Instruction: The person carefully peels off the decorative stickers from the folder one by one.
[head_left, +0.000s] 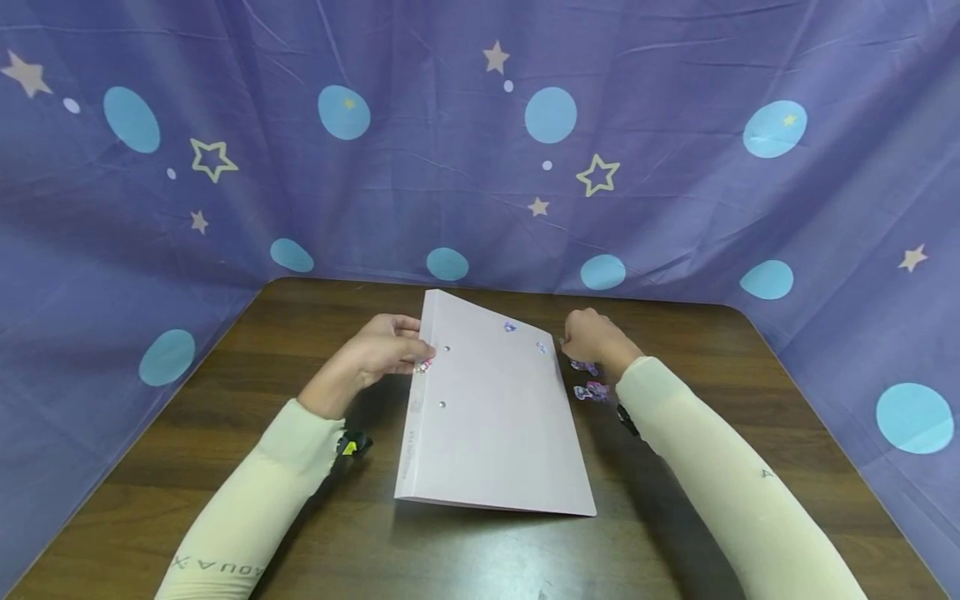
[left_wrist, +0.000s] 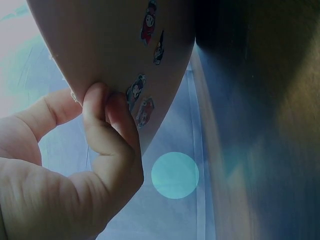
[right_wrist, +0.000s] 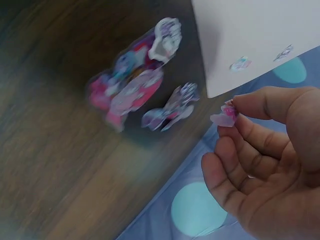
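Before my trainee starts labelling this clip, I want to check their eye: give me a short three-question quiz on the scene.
1. True or false: the left hand grips the folder by its edge.
2. What does the right hand pinch? A) a pen B) a small sticker C) a coin
3. Where do the loose stickers lie in relation to the folder?

Key
1. True: in the left wrist view, fingers curl round the folder's edge.
2. B
3. On the table, just right of the folder, near the right hand.

Matt pale folder [head_left: 491, 417]; dark wood-grain table [head_left: 750, 400]; creased cloth backdrop [head_left: 420, 183]; glossy stickers [right_wrist: 132, 92].
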